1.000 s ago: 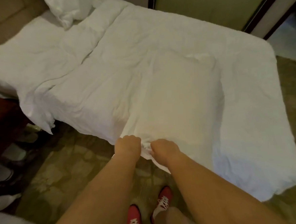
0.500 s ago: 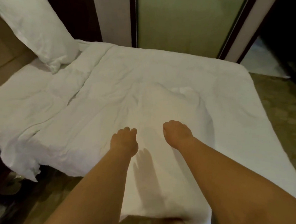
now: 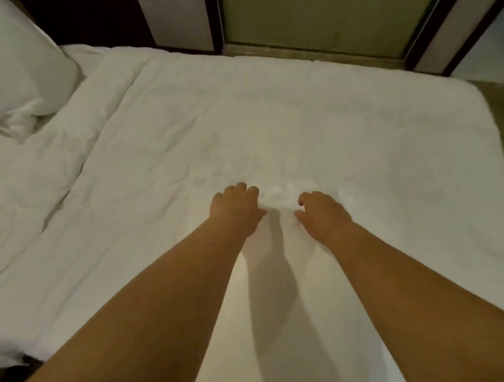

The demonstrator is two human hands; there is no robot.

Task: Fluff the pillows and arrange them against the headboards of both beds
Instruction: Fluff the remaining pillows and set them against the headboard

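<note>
At frame centre, the left hand (image 3: 236, 211) and right hand (image 3: 322, 214) rest on a pillow (image 3: 284, 323) on the bed (image 3: 359, 123), right grip loosely wide, left grip unclear.

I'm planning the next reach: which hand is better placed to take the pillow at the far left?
Left, probably. The pillow lies far left, and the left hand rests nearer it on the duvet; the right hand would have to cross the left arm.
</note>
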